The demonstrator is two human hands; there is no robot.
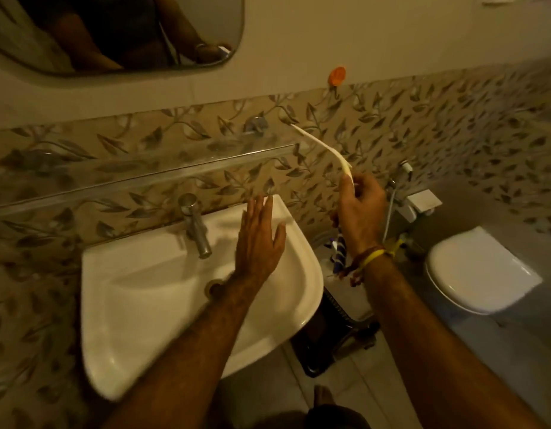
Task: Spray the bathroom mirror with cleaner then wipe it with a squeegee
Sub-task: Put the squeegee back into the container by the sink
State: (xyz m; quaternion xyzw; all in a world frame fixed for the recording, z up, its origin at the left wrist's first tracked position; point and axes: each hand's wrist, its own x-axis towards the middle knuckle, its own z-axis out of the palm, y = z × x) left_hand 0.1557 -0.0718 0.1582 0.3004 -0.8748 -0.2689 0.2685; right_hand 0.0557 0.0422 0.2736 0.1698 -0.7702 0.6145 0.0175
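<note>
The mirror [119,29] hangs on the wall at the top left and reflects the person's arms. My right hand [359,212] is closed around a squeegee [317,150]. Its thin white blade slants up and left toward the tiled wall, and a blue-and-white handle shows below my fist. My left hand [258,239] hovers flat over the right rim of the white sink [144,305], fingers spread, holding nothing. No spray bottle is in view.
A glass shelf [144,171] runs along the wall between mirror and sink. A steel tap [195,224] stands at the sink's back. A toilet [478,270] with its lid down is at the right, a hand sprayer [404,168] on the wall beside it, and an orange hook [337,75] above.
</note>
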